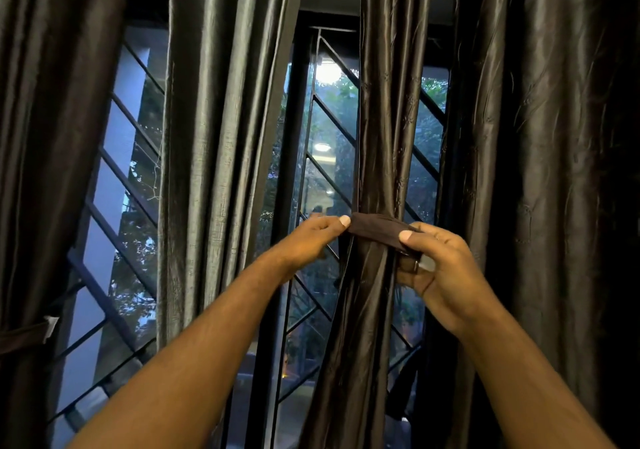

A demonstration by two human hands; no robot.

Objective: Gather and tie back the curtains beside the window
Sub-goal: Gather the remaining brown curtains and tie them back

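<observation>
Gathered curtain panel (381, 119) hangs centre-right in front of the window grille (322, 171), bunched into a narrow column. A brown tie-back band (374, 228) is wrapped across its front at the waist.

Left hand (311, 237) pinches the band's left end between thumb and fingertips. Right hand (440, 265) is curled round the right end, thumb on top. There is a pale patch (426, 263) there, maybe a fastener, can't tell what kind. The ends don't look joined yet.

Risks:
- The fabric looks slick and shiny. If either pinch loosens, the band probably slides down and the folds spring out.
- The left grip is fingertips only, so a hard pull from the right could tug that end free.
- The loose front edge below the band (348, 296) flares out and may escape the wrap, leaving an untidy bundle.
- Fastening needs one hand to shift, and tension may drop then.

The curtain left of centre (207, 137) hangs ungathered. The far-left curtain (52, 137) has a band (24, 337) on it.
</observation>
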